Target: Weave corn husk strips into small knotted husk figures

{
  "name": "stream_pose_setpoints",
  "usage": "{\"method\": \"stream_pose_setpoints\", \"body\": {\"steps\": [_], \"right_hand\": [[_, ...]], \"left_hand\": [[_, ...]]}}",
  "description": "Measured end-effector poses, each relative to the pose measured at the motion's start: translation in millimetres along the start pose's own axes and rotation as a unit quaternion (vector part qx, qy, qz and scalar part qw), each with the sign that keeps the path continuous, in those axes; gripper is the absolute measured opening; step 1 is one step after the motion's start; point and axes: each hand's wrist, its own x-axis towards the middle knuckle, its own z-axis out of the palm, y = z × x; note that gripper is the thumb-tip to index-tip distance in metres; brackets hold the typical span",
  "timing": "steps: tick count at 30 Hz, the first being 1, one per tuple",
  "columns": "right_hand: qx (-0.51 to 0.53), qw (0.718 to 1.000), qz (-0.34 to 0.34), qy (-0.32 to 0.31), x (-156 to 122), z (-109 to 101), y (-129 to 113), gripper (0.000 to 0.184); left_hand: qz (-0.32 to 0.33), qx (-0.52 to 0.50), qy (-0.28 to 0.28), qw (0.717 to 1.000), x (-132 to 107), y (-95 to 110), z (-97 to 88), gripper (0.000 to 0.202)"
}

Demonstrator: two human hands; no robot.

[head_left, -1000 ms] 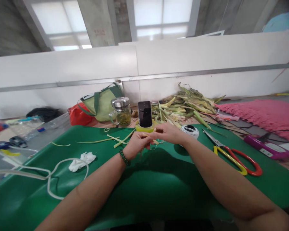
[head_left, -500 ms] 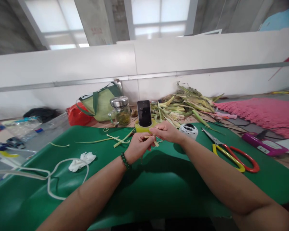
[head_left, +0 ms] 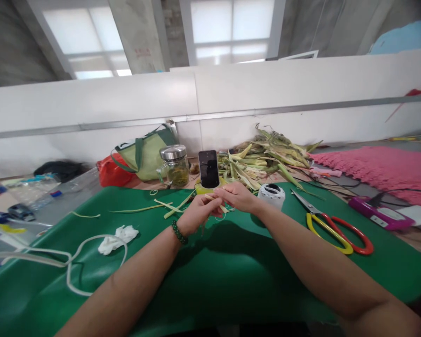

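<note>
My left hand [head_left: 199, 213], with a dark green bead bracelet [head_left: 179, 232] at its wrist, is closed on a small bundle of pale corn husk strips [head_left: 224, 208]. Against it, my right hand [head_left: 239, 197] pinches at the same husk piece with thumb and fingers together. Fine thread-like ends hang below the fingers; the exact grip is partly hidden. Just behind the hands a phone [head_left: 209, 169] stands upright on a yellow-green base [head_left: 204, 190]. A white spool-like container [head_left: 272, 195] stands by my right wrist.
Scissors [head_left: 315, 213] with red and yellow handles lie open at right on the green mat [head_left: 231, 290]. Husk strips [head_left: 177, 206], crumpled tissue [head_left: 117, 239] and a white cable [head_left: 68, 267] lie left. Behind stand a lidded glass mug [head_left: 175, 168] and a husk pile [head_left: 270, 154].
The view has shifted slightly. My hands have come closer together around the husk strips, and my left fingers have turned a little. Other things stay in place.
</note>
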Motion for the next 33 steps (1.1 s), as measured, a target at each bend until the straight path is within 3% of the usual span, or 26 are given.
{"method": "stream_pose_setpoints", "body": {"steps": [7,12,15,19,24,27,30,33], "right_hand": [[-0.044,0.998,-0.033,0.031,-1,-4,2,0.051],[-0.032,0.999,-0.021,0.038,-1,-6,1,0.052],[-0.009,1.000,0.005,0.023,-1,-5,-2,0.051],[-0.007,1.000,0.017,0.010,0,-3,-1,0.052],[-0.059,0.998,-0.023,-0.010,0,2,5,0.052],[-0.066,0.997,-0.032,-0.011,-1,4,5,0.049],[-0.047,0.995,-0.030,0.078,-2,-3,3,0.049],[-0.005,0.960,-0.056,0.275,-5,-17,2,0.045]], "left_hand": [[0.060,0.104,0.027,0.992,-4,1,6.0,0.030],[0.089,0.110,0.048,0.989,-7,-2,9.2,0.035],[0.058,0.058,0.025,0.996,-5,-3,4.1,0.038],[-0.034,-0.044,-0.022,0.998,0,1,-11.9,0.051],[0.011,0.077,-0.040,0.996,1,4,-18.4,0.032],[0.011,0.091,-0.038,0.995,0,5,-14.7,0.024],[-0.031,0.068,-0.005,0.997,0,6,-17.2,0.022],[-0.063,0.037,0.055,0.996,3,7,-27.4,0.024]]}}
